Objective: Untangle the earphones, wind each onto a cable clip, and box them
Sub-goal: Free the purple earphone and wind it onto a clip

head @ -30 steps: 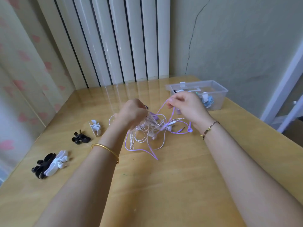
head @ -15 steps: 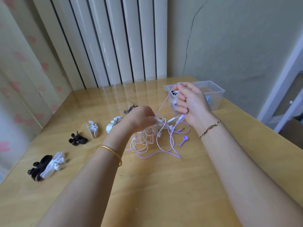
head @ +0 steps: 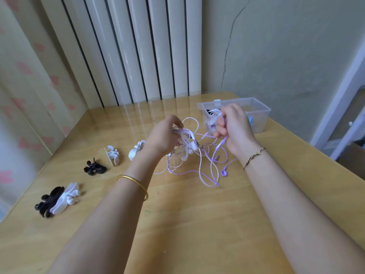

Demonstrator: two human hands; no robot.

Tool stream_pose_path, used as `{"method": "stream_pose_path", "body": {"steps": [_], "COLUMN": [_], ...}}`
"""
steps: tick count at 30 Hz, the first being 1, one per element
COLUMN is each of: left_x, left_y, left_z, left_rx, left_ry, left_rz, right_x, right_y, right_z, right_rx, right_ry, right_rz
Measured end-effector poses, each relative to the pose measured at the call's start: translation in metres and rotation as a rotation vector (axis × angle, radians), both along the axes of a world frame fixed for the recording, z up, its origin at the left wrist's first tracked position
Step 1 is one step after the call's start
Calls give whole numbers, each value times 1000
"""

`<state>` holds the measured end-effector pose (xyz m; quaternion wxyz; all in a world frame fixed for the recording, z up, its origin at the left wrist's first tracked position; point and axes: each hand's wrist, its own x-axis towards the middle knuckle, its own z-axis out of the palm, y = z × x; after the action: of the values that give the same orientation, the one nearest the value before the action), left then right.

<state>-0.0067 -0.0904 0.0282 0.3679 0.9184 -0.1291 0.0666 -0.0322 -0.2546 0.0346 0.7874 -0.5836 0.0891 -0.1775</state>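
Note:
A tangle of purple, white and pink earphone cables [head: 189,155] hangs just above the wooden table [head: 197,224] at its middle. My left hand [head: 164,135] grips the knotted bunch from the left. My right hand [head: 234,127] holds a purple cable in curled fingers and keeps it lifted to the right of the bunch. A purple earbud [head: 223,172] lies on the table below it. The clear plastic box [head: 256,113] stands behind my right hand with wound earphones inside.
Cable clips lie on the left of the table: a black and white pair [head: 57,200] near the front, a black one [head: 94,168], a white one [head: 112,154] and another white one [head: 136,151] beside my left wrist. A radiator and wall stand behind.
My left hand has lifted the bunch higher. My right hand still holds the purple cable, which now loops up between the two hands.

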Motion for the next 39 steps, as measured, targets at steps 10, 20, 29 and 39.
{"method": "stream_pose_path", "body": {"steps": [10, 20, 29, 39], "left_x": [2, 8, 9, 9], "left_y": [4, 16, 28, 24], "left_z": [3, 4, 1, 5], "left_rx": [-9, -9, -121, -180], "left_ry": [-216, -192, -55, 168], "left_rz": [89, 149, 179, 232], "right_x": [-4, 3, 3, 0], "right_y": [-3, -8, -15, -22], "right_z": [-9, -17, -13, -18], "right_rx": [-1055, -644, -434, -211], "right_ry": [85, -76, -32, -84], "right_rz": [128, 16, -107, -198]}}
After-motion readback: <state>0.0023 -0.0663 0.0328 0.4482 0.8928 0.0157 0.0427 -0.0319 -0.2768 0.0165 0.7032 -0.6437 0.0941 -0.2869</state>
